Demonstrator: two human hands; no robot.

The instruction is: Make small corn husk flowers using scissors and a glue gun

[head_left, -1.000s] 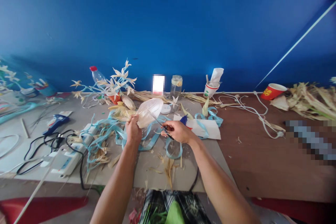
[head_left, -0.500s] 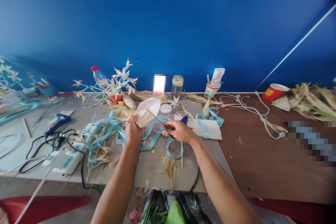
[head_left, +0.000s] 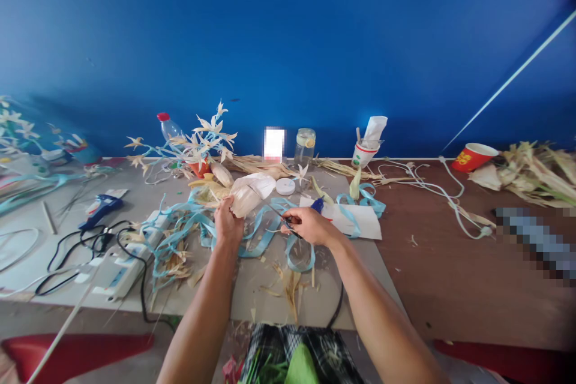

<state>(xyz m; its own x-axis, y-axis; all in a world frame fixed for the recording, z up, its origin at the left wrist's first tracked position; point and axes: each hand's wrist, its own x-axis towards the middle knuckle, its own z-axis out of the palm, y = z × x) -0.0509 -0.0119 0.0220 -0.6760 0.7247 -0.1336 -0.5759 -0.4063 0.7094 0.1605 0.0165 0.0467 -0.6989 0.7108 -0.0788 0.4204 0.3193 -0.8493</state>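
Note:
My left hand (head_left: 228, 225) pinches a broad, pale corn husk (head_left: 245, 199) by its lower left edge, above the table. In my right hand (head_left: 308, 225) is a pair of scissors (head_left: 288, 223), fingers wrapped around the dark handles. The blades point up and left to the husk, and a cut line shows across it. Below the hands lie light-blue ribbon (head_left: 258, 246) and dry husk scraps (head_left: 290, 291). A white round lid (head_left: 285, 186) and a husk flower (head_left: 301, 174) sit just behind the scissors.
Husk flowers on blue stems (head_left: 211, 138) stand at the back left. A blue glue gun (head_left: 102, 209) and a power strip (head_left: 130, 267) with black cords lie to the left. Toward the back are a glass jar (head_left: 305, 145), a white cup (head_left: 364, 153) and a red cup (head_left: 472, 157).
The scissors have cut into the husk, whose upper part now folds away from the lower part. The right hand has shifted slightly right; the left hand has hardly moved.

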